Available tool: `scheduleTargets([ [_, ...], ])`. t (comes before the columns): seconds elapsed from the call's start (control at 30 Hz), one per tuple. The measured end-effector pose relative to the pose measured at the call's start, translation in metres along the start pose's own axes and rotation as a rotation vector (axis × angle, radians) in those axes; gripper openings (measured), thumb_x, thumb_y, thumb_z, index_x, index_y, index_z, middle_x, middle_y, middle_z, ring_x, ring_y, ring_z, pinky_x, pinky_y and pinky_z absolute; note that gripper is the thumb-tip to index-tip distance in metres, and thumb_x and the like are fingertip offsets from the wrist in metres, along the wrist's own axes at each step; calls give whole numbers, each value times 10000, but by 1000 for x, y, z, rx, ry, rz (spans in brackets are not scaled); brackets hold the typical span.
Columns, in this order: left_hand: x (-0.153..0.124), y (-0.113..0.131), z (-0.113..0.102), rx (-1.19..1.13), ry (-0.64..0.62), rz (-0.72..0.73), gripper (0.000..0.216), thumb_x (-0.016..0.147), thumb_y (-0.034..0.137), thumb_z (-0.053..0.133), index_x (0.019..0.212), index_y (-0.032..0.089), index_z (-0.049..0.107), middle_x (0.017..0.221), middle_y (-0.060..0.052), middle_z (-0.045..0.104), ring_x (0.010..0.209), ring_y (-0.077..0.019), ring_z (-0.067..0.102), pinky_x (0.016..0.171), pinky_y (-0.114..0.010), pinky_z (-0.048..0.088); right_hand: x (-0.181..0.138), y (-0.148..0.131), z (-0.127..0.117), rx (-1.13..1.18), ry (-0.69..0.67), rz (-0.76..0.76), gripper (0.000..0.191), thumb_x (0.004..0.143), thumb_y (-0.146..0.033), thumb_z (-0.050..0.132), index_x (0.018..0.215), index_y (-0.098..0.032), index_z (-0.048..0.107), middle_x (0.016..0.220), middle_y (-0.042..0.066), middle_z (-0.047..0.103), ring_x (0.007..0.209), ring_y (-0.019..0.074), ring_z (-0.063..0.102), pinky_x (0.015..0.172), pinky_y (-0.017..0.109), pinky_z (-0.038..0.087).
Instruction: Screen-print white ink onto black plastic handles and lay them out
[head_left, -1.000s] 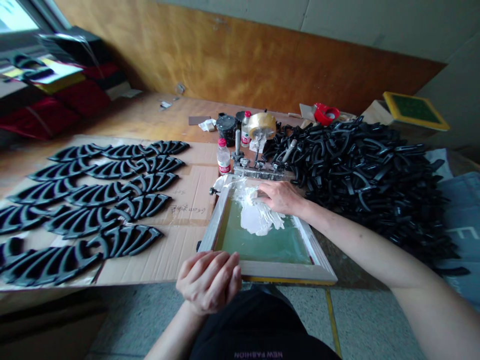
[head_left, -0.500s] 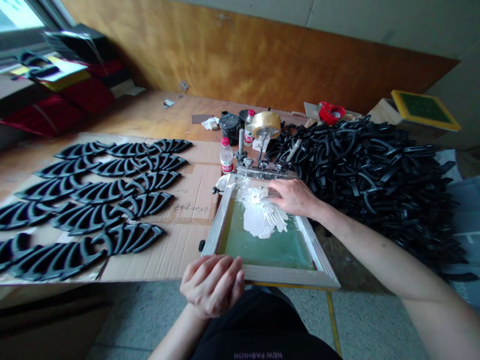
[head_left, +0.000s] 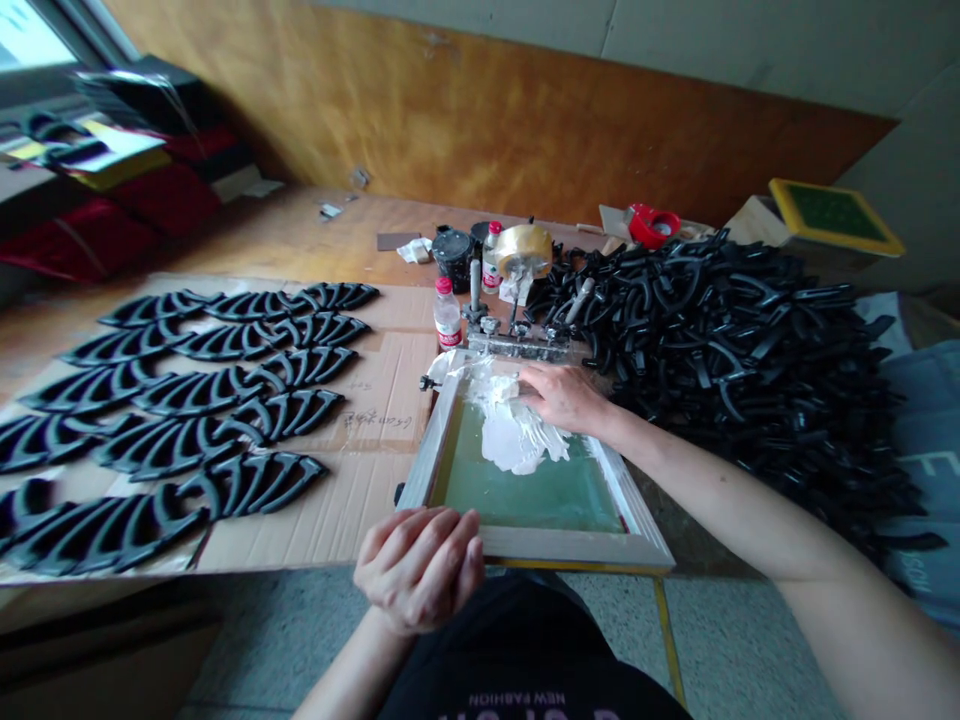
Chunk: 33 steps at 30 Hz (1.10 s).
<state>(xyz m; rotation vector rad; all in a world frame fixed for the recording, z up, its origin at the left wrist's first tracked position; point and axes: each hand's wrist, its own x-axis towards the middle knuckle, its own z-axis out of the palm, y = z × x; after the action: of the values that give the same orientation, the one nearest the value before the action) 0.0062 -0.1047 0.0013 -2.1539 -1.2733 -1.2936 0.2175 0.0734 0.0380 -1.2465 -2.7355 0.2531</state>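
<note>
A wooden-framed printing screen with green mesh lies on the bench in front of me, and a smear of white ink covers its far half. My right hand rests on the far part of the screen, fingers curled over something at the ink that I cannot make out. My left hand grips the near left corner of the frame with its fingers curled. A metal hinge clamp holds the far edge of the screen.
Rows of black curved plastic parts lie on cardboard at left. A big heap of the same black parts fills the right. Two small bottles, a black ink tub and a tape roll stand behind the screen.
My right hand has shifted only slightly over the white ink. My left hand stays on the frame corner. The view wobbled a little.
</note>
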Motion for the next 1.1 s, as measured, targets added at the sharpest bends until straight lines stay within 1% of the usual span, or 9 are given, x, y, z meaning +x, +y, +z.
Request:
scheduleTargets([
  [0.1, 0, 0, -1, 1, -8, 5, 112, 795, 145, 613, 859, 169, 701, 671, 1, 716, 639, -138, 647, 706, -294, 439, 3, -8, 1, -16, 19, 22, 140, 851, -233, 631, 983, -194, 655, 1046, 56, 712, 919, 212, 660, 741, 279, 442],
  [0.23, -1, 0, -1, -4, 0, 5, 110, 795, 144, 615, 855, 167, 703, 673, 1, 716, 645, -135, 645, 709, -292, 435, 5, -15, 5, -8, 30, -42, 162, 848, -216, 632, 1009, -203, 648, 1044, 44, 708, 931, 207, 651, 760, 278, 438],
  [0.37, -1, -1, -2, -4, -8, 4, 103, 795, 144, 622, 854, 166, 703, 680, 0, 717, 651, -135, 647, 713, -294, 437, 5, -5, 6, 35, 46, 11, 128, 844, -213, 649, 971, -194, 653, 1012, 45, 703, 887, 191, 641, 717, 260, 414],
  [0.5, -1, -1, -2, -1, -5, 0, 115, 795, 154, 621, 872, 172, 704, 682, 2, 717, 654, -137, 649, 713, -293, 444, -23, 15, -18, 161, 56, -8, 83, 830, -228, 689, 888, -189, 643, 850, 13, 663, 761, 153, 603, 658, 239, 376],
  [0.63, -1, 1, -1, -4, -2, -12, 113, 785, 143, 620, 858, 169, 702, 678, 3, 715, 653, -135, 651, 708, -292, 445, -51, 28, -29, 283, -40, -78, 69, 823, -176, 685, 846, -201, 624, 780, -20, 612, 684, 123, 562, 632, 221, 366],
  [0.73, -1, 2, -1, -7, -2, -22, 101, 781, 128, 622, 831, 169, 699, 663, 6, 711, 636, -134, 645, 697, -293, 442, -44, 26, -10, 274, -16, -75, 90, 827, -123, 653, 849, -203, 618, 800, -13, 617, 710, 131, 560, 645, 226, 363],
  [0.87, -2, 1, -1, -5, -11, -23, 112, 780, 116, 626, 839, 174, 703, 673, 1, 718, 636, -139, 645, 689, -294, 442, -11, 19, 13, 231, 72, -80, 116, 811, -118, 665, 887, -197, 627, 900, 14, 650, 798, 151, 578, 682, 234, 357],
  [0.97, -2, 0, -1, -8, -12, -12, 117, 780, 113, 627, 848, 170, 703, 679, -6, 721, 647, -142, 646, 699, -295, 448, -5, 26, 7, 274, 93, -86, 135, 791, -134, 689, 899, -198, 641, 889, 10, 652, 785, 147, 581, 680, 229, 359],
  [1.1, -1, 1, -1, -7, -6, -21, 121, 779, 120, 627, 858, 171, 703, 682, -3, 721, 650, -140, 647, 707, -292, 448, -28, 55, -10, 340, 42, -26, 101, 766, -131, 685, 834, -196, 649, 804, -9, 634, 709, 135, 570, 656, 226, 366],
])
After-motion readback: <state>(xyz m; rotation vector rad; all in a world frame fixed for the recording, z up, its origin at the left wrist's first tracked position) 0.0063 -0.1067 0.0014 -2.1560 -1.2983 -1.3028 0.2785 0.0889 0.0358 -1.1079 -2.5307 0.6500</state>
